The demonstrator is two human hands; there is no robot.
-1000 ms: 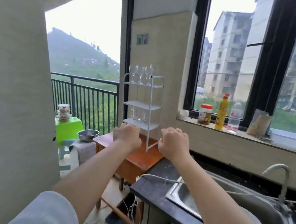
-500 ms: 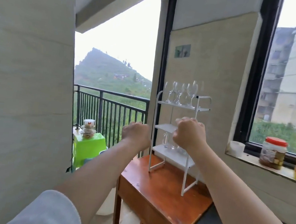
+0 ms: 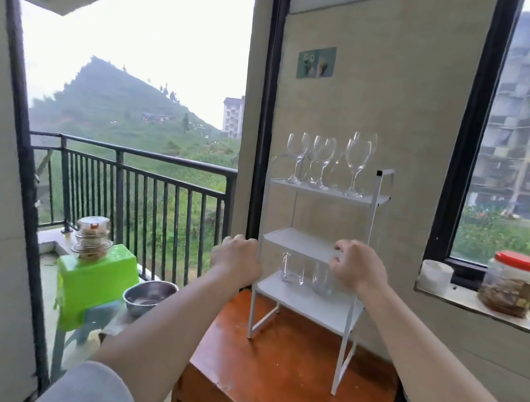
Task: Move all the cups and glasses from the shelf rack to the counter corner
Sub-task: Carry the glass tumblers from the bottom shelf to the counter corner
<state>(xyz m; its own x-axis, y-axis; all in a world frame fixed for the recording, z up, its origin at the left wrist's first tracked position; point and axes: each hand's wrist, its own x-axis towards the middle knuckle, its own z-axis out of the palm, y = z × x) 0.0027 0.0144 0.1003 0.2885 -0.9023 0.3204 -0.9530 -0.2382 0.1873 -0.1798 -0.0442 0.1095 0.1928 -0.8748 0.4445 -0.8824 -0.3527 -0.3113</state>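
Both arms have pushed in closer since the earlier frame, and the view has swung so the white shelf rack [image 3: 318,248] sits pretty much dead centre now, way bigger than before. It stands on a reddish wooden bench [image 3: 276,388] against the tiled wall.

Left hand [image 3: 236,261] is curled into a loose fist just left of the rack's near left post, level with the middle shelf, not gripping anything as far as I can see. Right hand [image 3: 357,268] is up at the front edge of the middle shelf, fingers bent and half curled, hanging right in front of the lower glasses. Honestly can't tell if it's touching the shelf edge or just hovering, but nothing is in it.

Top shelf has a cluster of wine glasses [image 3: 326,161], all upright, a few overlapping so an exact count is tricky. Bottom shelf holds two clear tumblers [image 3: 292,269] toward the far side, the right one partly hidden behind the right hand. Middle shelf looks bare.

On the windowsill to the right, a red-lidded jar [image 3: 510,287] and a small white cup [image 3: 435,276]. Out on the balcony to the left, a green stool [image 3: 94,283] with a metal bowl [image 3: 149,293] beside it.
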